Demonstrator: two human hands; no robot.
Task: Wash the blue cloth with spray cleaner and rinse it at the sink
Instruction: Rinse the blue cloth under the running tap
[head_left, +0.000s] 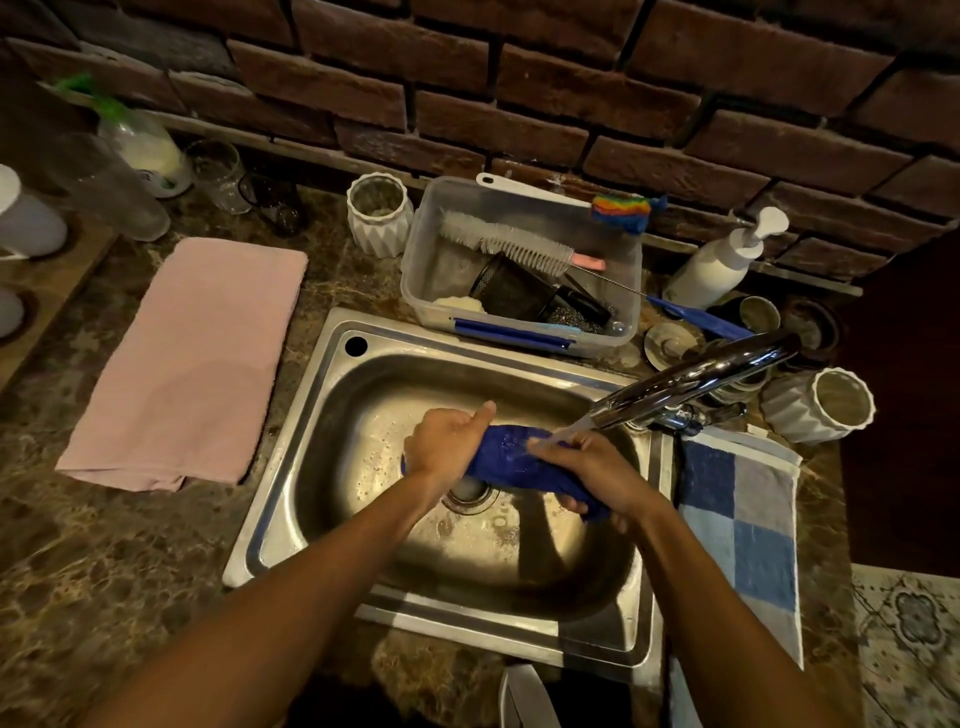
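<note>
Both hands hold the blue cloth (511, 460), bunched into a roll above the sink (332, 467) basin. The left hand (447, 441) clenches its 9 o'clock end, thumb raised; the right hand (592, 470) wraps the 3 o'clock end, fingertips tucked beneath and hidden. Bare basin lies toward 6 o'clock. The faucet (696, 379) spout runs water onto the cloth from 2 o'clock. A blurred spray bottle (137, 137) stands at 10 o'clock.

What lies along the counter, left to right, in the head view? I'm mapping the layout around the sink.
pink towel → left hand → blue cloth → right hand → checked towel; both hands grip the cloth over the sink.
</note>
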